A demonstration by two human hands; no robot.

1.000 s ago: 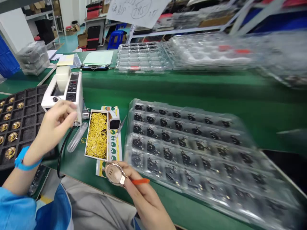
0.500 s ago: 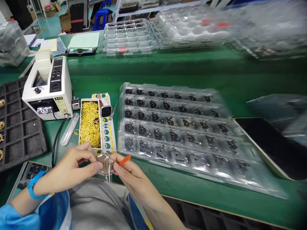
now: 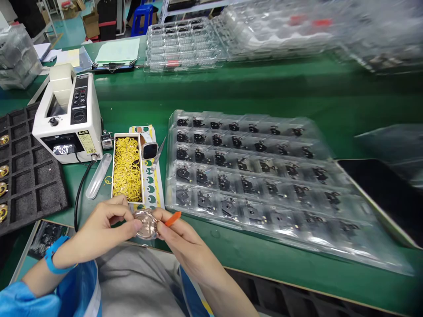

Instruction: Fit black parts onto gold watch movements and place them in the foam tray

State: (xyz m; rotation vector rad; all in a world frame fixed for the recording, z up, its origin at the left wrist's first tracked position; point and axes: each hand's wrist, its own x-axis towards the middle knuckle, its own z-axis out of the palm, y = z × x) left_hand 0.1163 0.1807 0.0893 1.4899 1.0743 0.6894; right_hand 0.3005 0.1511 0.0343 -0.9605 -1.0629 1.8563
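Just above my lap, a round, shiny rose-gold watch case [image 3: 146, 223] lies between my two hands. My left hand [image 3: 110, 222] pinches its left edge with thumb and forefinger. On the opposite edge, my right hand [image 3: 180, 233] grips the case. An orange pointed stick [image 3: 173, 219] pokes out between the right fingers, its other end hidden. Clear film seems to lie over the case, but glare blurs the detail. Straight ahead of the hands is a white box [image 3: 142, 193] full of yellow rings [image 3: 126, 169].
A white tape dispenser [image 3: 68, 116] and black foam tray [image 3: 46, 176] stand left. Tweezers [image 3: 159, 153] and a smartwatch [image 3: 150, 150] lie by the box. Clear trays of small black parts [image 3: 246, 185] cover the right, beside a large phone [image 3: 380, 193]. More plastic trays [image 3: 183, 46] line the back.
The view has shifted slightly, so the bench items appear further right and a little higher. Film that stuck out below the watch case earlier shows less now. Both hands keep their hold.
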